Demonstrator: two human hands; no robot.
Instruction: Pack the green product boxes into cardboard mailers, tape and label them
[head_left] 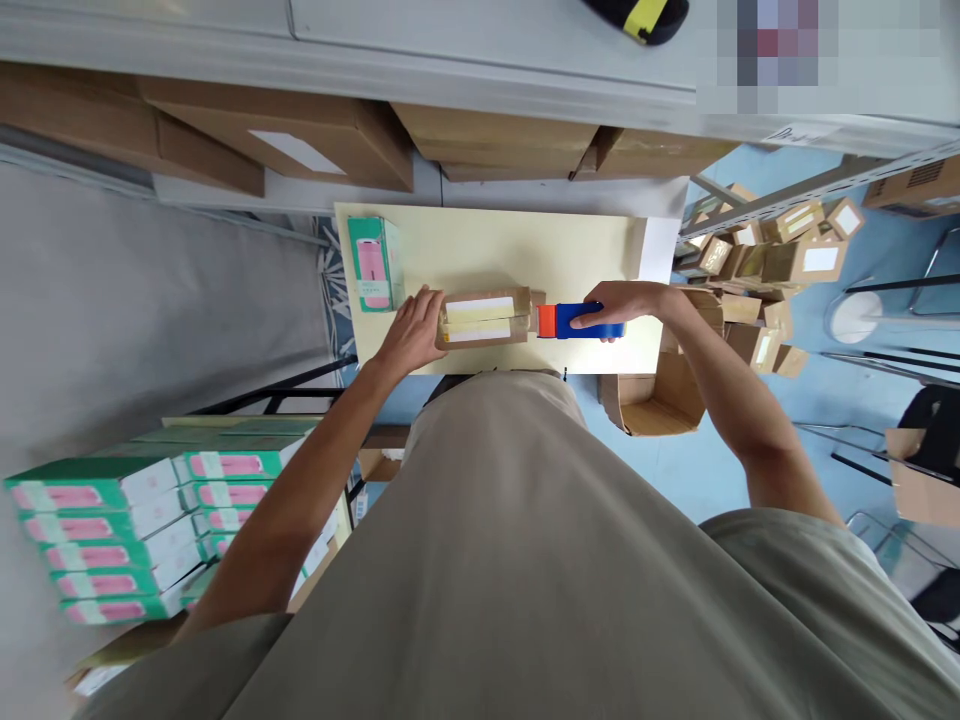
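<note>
A small brown cardboard box (486, 318) with two white labels on its top lies near the front of the cream-coloured table (517, 250). My left hand (414, 330) grips the box's left end, fingers bent against its edge. In my right hand (619, 302) is a blue and orange tape dispenser (571, 322), held level with its orange head at the right end of the box. A strip that looks like tape spans the short gap between the two. At the table's back left stands a green and white product box (372, 262) with a pink picture.
Large cartons (495, 140) line the shelf behind the table. Stacked green product boxes (97, 540) stand at the lower left. An open carton (660, 400) sits below the table's right edge, with a pile of small parcels (802, 258) on the floor beyond.
</note>
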